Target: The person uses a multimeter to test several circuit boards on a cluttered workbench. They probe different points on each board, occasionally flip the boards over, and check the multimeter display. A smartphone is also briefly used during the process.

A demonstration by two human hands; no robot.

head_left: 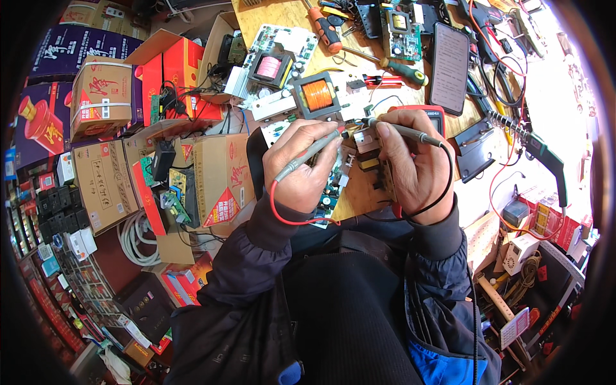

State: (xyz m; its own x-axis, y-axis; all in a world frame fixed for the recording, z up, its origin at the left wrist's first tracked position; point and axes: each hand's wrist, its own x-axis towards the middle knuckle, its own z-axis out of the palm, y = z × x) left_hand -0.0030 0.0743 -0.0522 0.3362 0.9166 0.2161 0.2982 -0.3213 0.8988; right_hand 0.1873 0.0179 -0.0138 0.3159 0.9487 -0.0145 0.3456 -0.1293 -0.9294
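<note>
My left hand (pixel 296 173) is closed around a grey test probe (pixel 301 158) with a red lead. In my right hand (pixel 420 168) is a second grey test probe (pixel 409 133), its lead black. Both tips point inward over a circuit board (pixel 333 186) between my hands; whether they touch it I cannot tell. An orange-wound transformer (pixel 317 95) sits just beyond the fingers of my left hand. Partly hidden behind my right hand lies a red-cased multimeter (pixel 436 114).
Farther up the wooden table are a board with a pink-wound transformer (pixel 269 67), an orange-black screwdriver (pixel 326 32), a green-handled screwdriver (pixel 407 72) and a phone (pixel 449 69). A green-handled soldering iron (pixel 545 157) is at right. Cardboard boxes (pixel 224 176) crowd the left.
</note>
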